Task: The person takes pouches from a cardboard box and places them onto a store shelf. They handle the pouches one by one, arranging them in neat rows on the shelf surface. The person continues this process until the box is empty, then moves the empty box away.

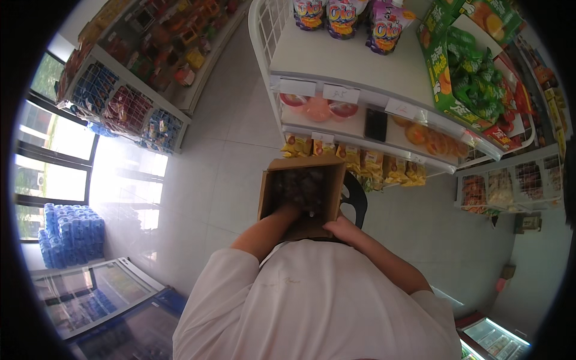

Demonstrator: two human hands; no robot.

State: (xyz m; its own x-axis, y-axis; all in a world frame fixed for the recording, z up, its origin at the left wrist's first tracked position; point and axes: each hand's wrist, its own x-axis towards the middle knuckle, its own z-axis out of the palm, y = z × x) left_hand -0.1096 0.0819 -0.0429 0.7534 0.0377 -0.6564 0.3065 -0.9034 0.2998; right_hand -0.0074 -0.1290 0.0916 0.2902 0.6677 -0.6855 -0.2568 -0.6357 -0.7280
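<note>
An open cardboard box [306,163] stands right before my body, its mouth facing up. My left hand [291,210] reaches down into it, and the fingers are lost in shadow among dark packaged items [300,182]. How those fingers are placed cannot be made out. At the box's near right corner, my right hand [338,226] grips the cardboard edge. A black curved part with openings [357,198], perhaps of a stool or cart, shows just right of the box.
Ahead, a white shelf [342,60] bears purple drink pouches [343,19], green snack boxes [432,76], jelly cups [318,108], a dark phone-like slab [375,125] and yellow packets [371,163]. Bottled-water packs [72,234] and chest freezers [99,297] stand left; snack bins [508,186] right.
</note>
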